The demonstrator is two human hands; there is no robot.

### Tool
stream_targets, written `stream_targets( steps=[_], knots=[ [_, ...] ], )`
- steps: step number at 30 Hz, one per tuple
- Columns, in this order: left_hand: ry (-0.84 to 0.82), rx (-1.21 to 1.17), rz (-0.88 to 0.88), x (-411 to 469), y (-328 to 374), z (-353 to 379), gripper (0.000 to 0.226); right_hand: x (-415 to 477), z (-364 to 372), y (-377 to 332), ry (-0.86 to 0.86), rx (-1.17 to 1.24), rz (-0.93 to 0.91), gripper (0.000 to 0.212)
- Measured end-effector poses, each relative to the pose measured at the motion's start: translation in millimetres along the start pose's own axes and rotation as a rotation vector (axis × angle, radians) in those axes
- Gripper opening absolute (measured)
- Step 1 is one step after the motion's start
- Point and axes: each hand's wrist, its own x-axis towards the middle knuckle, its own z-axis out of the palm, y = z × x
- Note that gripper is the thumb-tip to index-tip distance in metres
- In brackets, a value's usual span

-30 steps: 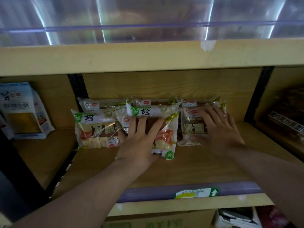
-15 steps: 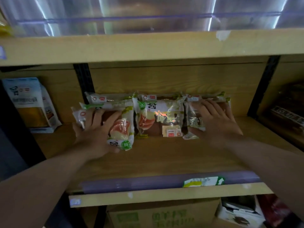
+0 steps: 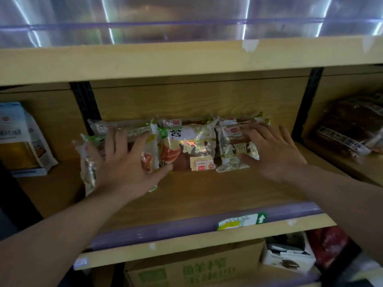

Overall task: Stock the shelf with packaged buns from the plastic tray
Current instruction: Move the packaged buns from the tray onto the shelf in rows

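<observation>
Several clear-wrapped bun packs with green, white and red print lie in a row at the back of the wooden shelf [image 3: 207,193]. My left hand [image 3: 122,168] grips the left bun pack [image 3: 88,168], fingers spread over its top and thumb at its right edge. The middle bun pack [image 3: 186,150] lies uncovered between my hands. My right hand [image 3: 273,150] rests flat, fingers apart, on the right bun pack [image 3: 232,141]. More packs lie stacked behind these. The plastic tray is not in view.
A purple price strip [image 3: 165,228] runs along the shelf's front edge. Blue-and-white packages [image 3: 14,137] stand in the left bay, dark bread packs [image 3: 348,129] in the right bay. The upper shelf board [image 3: 186,59] hangs close overhead. A cardboard box [image 3: 186,270] sits below.
My left hand has carried its bun pack from the middle of the row to the left end. The middle pack is now uncovered. My right hand has stayed on the right pack.
</observation>
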Motion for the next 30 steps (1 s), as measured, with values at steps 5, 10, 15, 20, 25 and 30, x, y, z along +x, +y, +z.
stream_targets(
  steps=[5,10,15,20,25,30],
  knots=[
    [0.173,-0.316,0.379,-12.1,124.3,-13.4,0.065,-32.3,-24.5,18.3,0.180,-0.023,0.047,0.051],
    [0.151,-0.435,0.934,-68.2,238.2,0.5,0.057,-117.8,-44.6,60.3,0.209,-0.199,-0.126,0.055],
    [0.039,-0.553,1.013,-128.2,316.9,42.5,0.063,-237.7,-32.5,119.4,0.133,-0.179,0.158,0.046],
    [-0.329,-0.429,1.201,-197.3,377.2,95.2,0.067,-365.7,13.9,149.5,-0.103,-0.100,0.573,0.050],
    [-0.686,-0.300,1.401,-259.9,424.8,151.5,0.072,-463.9,59.6,130.1,-0.375,0.089,0.935,0.063],
    [-0.960,-0.287,1.332,-291.5,469.8,183.9,0.086,-537.4,97.1,78.5,-0.510,0.318,1.064,0.088]
  ],
)
